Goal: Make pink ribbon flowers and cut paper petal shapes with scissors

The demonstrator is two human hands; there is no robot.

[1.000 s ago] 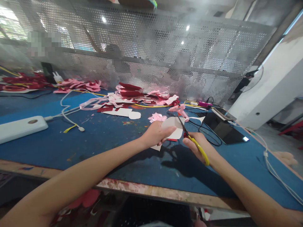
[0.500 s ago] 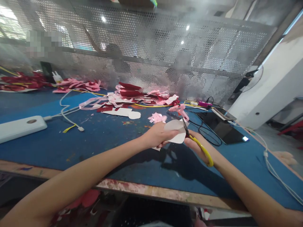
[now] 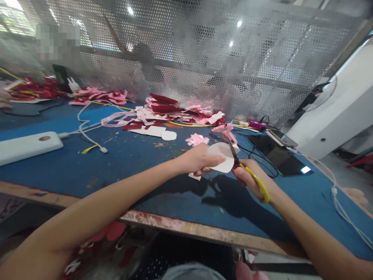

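A white rounded paper piece [image 3: 220, 156] is pinched in my left hand [image 3: 201, 158], the thumb lying across its face. My right hand [image 3: 250, 175] grips yellow-handled scissors [image 3: 259, 184], whose dark blades run along the paper's right edge. Below my left fingers a small white paper strip [image 3: 194, 177] shows; whether it joins the held piece I cannot tell. Just beyond my hands lie a pink paper cluster [image 3: 197, 139] and a pink glue gun [image 3: 226, 131].
A heap of pink, white and dark red pieces [image 3: 175, 112] lies along the mesh partition. A white power bank [image 3: 32, 147] with cables is at left, a black tablet [image 3: 279, 155] at right. At the far left edge another person's hand [image 3: 4, 99] shows.
The held paper has turned and now shows its rounded face more fully, with the scissors still at its right edge. The whole view has shifted slightly. Another hand has appeared at far left.
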